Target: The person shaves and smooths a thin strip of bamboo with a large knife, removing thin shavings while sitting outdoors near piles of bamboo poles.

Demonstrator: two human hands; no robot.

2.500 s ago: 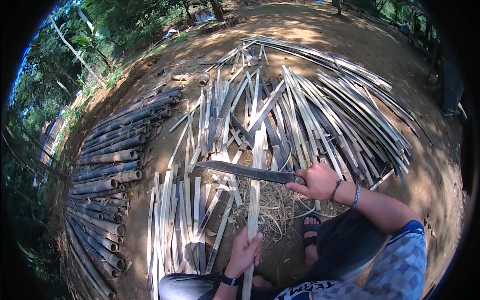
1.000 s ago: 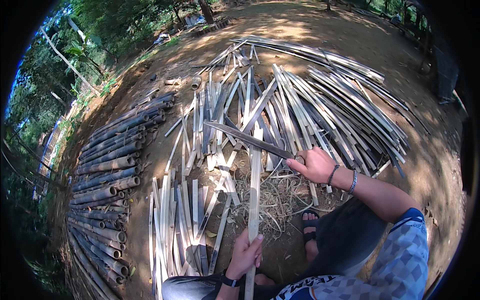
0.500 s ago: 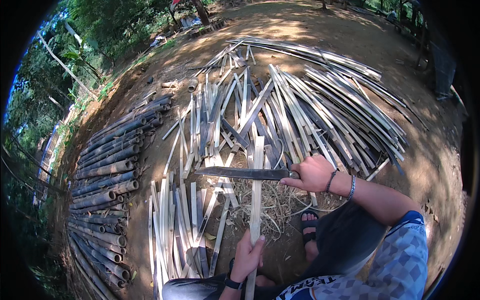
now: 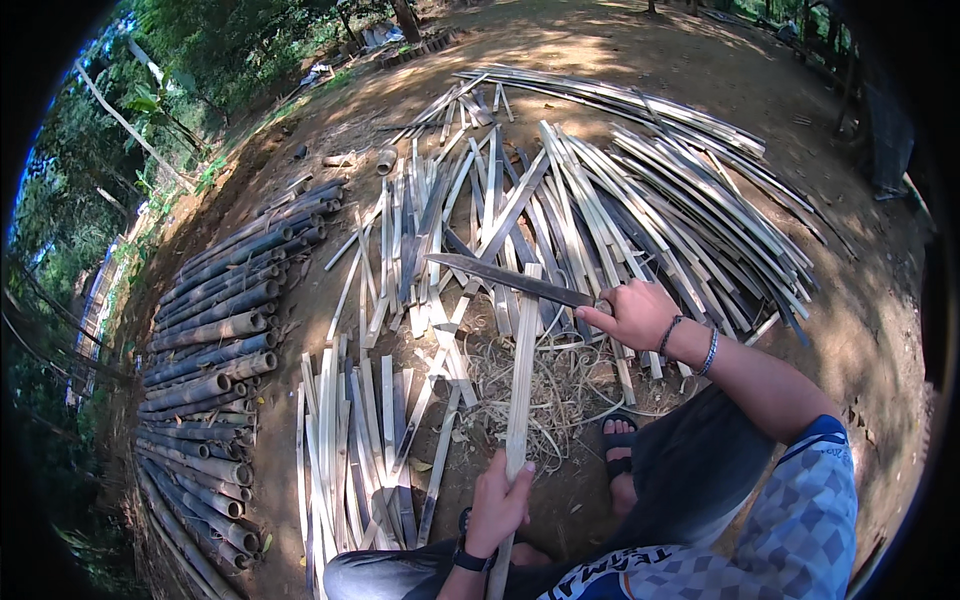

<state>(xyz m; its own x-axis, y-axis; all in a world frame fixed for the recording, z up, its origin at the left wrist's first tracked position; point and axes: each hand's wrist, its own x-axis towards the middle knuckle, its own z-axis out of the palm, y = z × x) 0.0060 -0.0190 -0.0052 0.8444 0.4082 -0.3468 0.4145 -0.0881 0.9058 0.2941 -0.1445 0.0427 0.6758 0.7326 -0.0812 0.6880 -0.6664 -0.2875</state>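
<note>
A long pale bamboo strip [image 4: 522,390] stands out away from me, its near part gripped in my left hand [image 4: 499,503]. My right hand [image 4: 642,318] is closed round the handle of a machete [image 4: 495,274]. The dark blade lies crosswise at the strip's far end, its tip pointing left and slightly away. Whether the edge bites into the bamboo cannot be made out. Beneath the strip, thin curled shavings [image 4: 570,390] are heaped on the ground.
Many split bamboo strips [image 4: 690,230] spread across the ground ahead and right. Another bundle of strips [image 4: 345,450] lies close on my left. Farther left are stacked dark bamboo poles [image 4: 215,325]. My sandalled foot [image 4: 619,445] rests right of the shavings. Trees [image 4: 230,60] stand beyond.
The machete has gone up the strip toward its far end, and its blade has tilted from nearly level to tip-high on the left. The strip's far end has swung slightly right.
</note>
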